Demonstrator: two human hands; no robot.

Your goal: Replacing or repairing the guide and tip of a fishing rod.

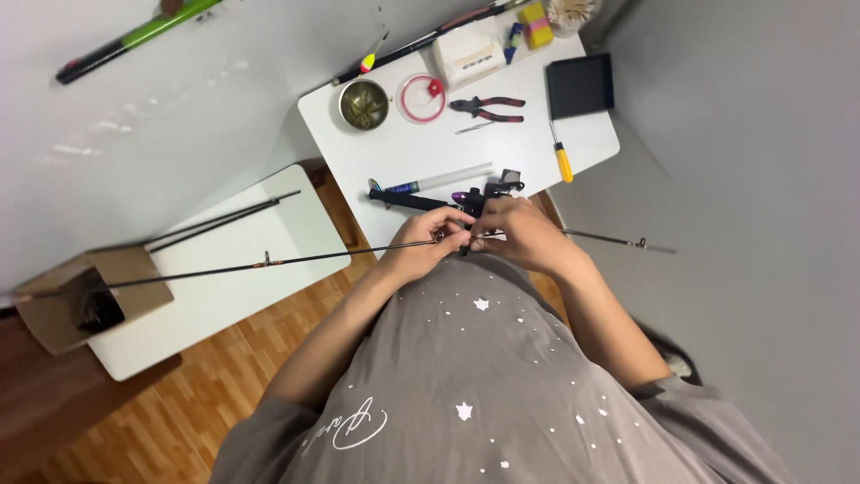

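Rod [269, 262], thin and dark, spans from the cardboard box [63, 300] past the white table [403, 152]. I log left hand [428, 240] and right hand [515, 231] both pinched closed on it mid-length; pliers [488, 108] lie beyond.

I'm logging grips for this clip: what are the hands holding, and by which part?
Both hands, left hand and right hand, pinch a thin dark fishing rod near its middle, held crosswise over the white table. The exact finger contact cannot be told.
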